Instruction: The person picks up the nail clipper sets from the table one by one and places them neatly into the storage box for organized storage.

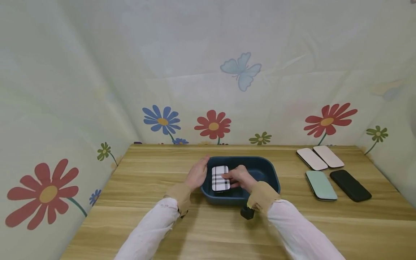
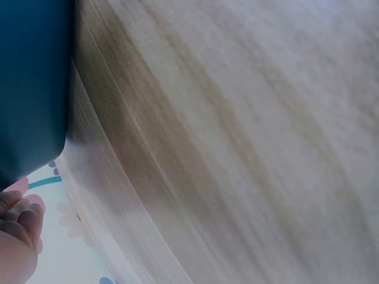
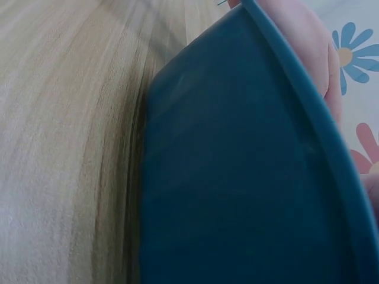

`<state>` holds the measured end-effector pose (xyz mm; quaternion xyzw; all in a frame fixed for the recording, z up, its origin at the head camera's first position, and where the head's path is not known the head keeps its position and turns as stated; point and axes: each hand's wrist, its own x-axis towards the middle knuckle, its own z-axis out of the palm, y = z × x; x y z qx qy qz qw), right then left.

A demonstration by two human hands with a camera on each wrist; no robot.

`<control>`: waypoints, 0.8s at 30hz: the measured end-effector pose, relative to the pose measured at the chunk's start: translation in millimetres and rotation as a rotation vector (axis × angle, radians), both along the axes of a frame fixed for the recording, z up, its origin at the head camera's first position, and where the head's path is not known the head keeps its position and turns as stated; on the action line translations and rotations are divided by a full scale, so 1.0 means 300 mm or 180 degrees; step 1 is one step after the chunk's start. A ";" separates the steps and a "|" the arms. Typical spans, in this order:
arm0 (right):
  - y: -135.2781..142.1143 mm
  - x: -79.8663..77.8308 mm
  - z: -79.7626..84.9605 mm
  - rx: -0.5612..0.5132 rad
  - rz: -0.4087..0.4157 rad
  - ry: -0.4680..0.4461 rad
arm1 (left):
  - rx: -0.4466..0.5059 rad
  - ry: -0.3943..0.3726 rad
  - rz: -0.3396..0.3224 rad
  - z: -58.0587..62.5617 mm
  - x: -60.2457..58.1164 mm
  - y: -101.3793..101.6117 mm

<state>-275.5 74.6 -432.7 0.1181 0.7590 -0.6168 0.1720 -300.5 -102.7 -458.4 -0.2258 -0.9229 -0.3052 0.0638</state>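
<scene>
A dark blue rectangular plastic bin [image 1: 224,200] with rounded corners stands on the wooden table. My left hand [image 1: 197,174] holds the bin by its left rim. The left wrist view has bent fingers [image 2: 21,216] beside the bin's blue wall [image 2: 32,89]. Inside the bin, my right hand [image 1: 241,177] pinches a flat, rounded, black-and-white plaid case [image 1: 218,180] at its right side. The case lies toward the bin's left end. In the right wrist view the bin's wall [image 3: 237,154] hides the case and most of the right hand.
To the right on the table [image 1: 146,169] lie more flat rounded cases: two pale pink ones, left [image 1: 312,159] and right [image 1: 328,156], a mint green case [image 1: 321,185] and a black case [image 1: 351,185]. A flower-printed curtain [image 1: 276,104] rises behind the table.
</scene>
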 end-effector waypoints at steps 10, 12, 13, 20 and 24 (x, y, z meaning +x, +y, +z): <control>-0.013 -0.011 -0.012 0.0086 -0.0071 -0.0068 | -0.0012 -0.0031 -0.0001 -0.002 -0.007 0.000; -0.017 -0.011 -0.012 0.0106 -0.0077 -0.0082 | -0.0011 -0.0020 -0.0004 -0.011 -0.011 -0.002; -0.018 -0.011 -0.012 0.0113 -0.0073 -0.0085 | -0.0008 -0.0022 -0.0004 -0.013 -0.013 -0.002; -0.023 -0.009 -0.010 0.0156 -0.0057 -0.0090 | 0.0014 -0.0070 0.0000 -0.017 -0.015 -0.004; -0.025 -0.007 -0.008 0.0122 -0.0028 -0.0092 | 0.0008 -0.0059 -0.0004 -0.013 -0.013 -0.003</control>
